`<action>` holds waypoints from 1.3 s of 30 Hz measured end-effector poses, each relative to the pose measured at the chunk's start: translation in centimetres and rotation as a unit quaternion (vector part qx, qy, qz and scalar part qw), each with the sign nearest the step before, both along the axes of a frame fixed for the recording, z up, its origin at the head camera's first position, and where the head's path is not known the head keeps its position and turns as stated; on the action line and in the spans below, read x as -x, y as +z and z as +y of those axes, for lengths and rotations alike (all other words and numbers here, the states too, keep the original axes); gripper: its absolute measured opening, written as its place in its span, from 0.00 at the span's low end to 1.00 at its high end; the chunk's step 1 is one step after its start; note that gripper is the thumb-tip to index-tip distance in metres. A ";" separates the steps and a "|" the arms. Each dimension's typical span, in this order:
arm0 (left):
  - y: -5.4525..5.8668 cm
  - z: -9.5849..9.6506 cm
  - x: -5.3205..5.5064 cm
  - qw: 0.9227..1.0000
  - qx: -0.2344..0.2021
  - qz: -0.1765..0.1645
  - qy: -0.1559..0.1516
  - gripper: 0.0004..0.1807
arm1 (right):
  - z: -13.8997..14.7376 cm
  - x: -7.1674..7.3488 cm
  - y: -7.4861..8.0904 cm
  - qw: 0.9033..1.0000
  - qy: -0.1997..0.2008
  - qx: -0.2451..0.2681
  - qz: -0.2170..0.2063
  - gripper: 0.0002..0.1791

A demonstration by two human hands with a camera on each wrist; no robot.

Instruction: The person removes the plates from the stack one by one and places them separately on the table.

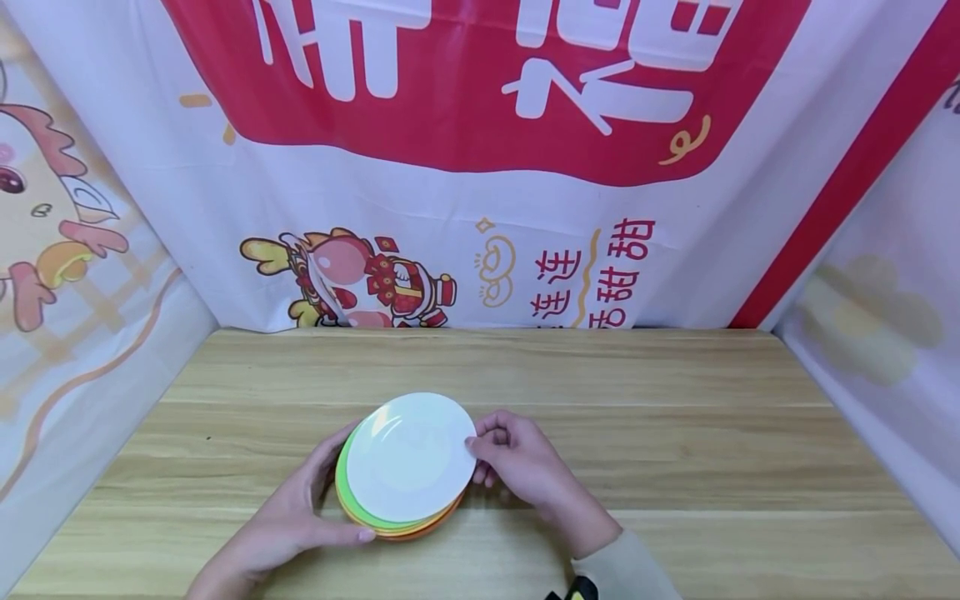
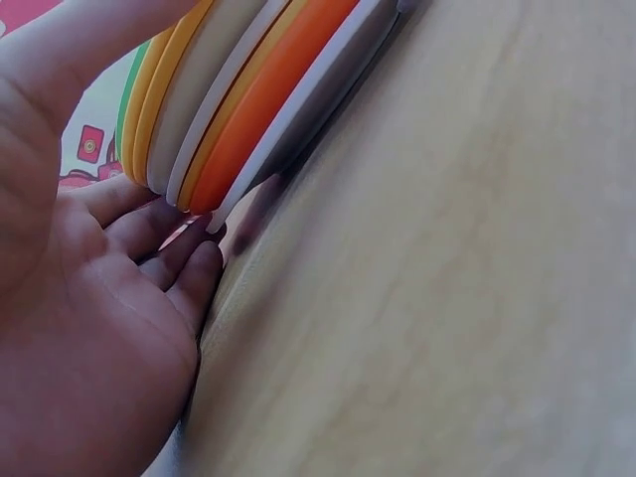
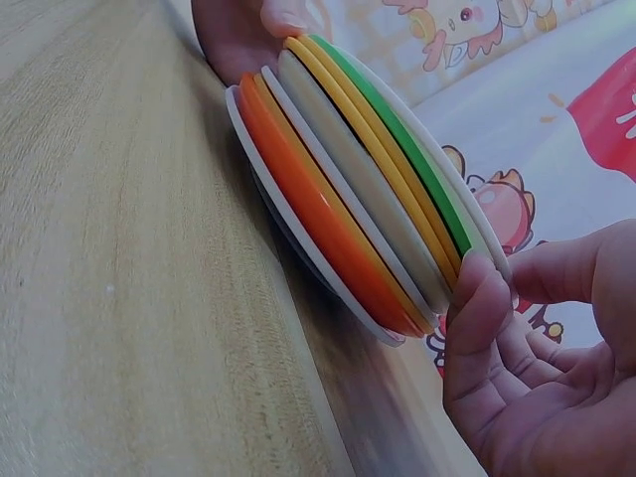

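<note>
A stack of round plates rests on the table, with a white plate (image 1: 412, 458) on top, shifted toward the right so that a green plate (image 1: 344, 485) shows along its left. Below these, the right wrist view shows yellow plates (image 3: 383, 139), cream ones, an orange plate (image 3: 318, 209) and a pale bottom plate (image 3: 260, 159). My left hand (image 1: 294, 515) holds the stack from the left, thumb at the near rim and fingers round the far side. At the right rim, my right hand (image 1: 521, 458) pinches the white top plate between thumb and fingers.
The wood-grain table (image 1: 712, 433) spreads out around the stack. A white cloth with red print (image 1: 480, 117) hangs behind it, and printed cloths stand along the left (image 1: 90, 275) and right sides.
</note>
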State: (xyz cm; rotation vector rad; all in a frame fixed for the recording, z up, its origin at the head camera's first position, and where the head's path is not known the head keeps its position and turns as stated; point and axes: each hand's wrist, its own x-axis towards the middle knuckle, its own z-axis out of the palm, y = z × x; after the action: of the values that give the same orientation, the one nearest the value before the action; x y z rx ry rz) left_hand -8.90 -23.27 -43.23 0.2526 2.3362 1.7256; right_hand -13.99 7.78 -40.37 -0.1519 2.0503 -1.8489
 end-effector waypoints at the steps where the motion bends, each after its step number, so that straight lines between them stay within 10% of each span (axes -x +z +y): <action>1: 0.0 0.0 0.0 1.000 0.000 -0.002 0.000 0.62 | 0.0 0.0 0.0 1.000 0.000 0.002 -0.001 0.11; 39: 0.2 0.0 -0.1 0.998 0.033 -0.044 0.020 0.64 | 0.7 0.2 0.2 0.998 -0.027 0.047 -0.015 0.15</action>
State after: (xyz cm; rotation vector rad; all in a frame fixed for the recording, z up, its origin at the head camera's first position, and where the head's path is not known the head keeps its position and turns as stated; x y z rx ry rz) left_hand -8.81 -23.25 -42.99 0.1159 2.3446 1.6379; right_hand -14.19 8.51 -40.18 -0.0939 1.9657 -1.9691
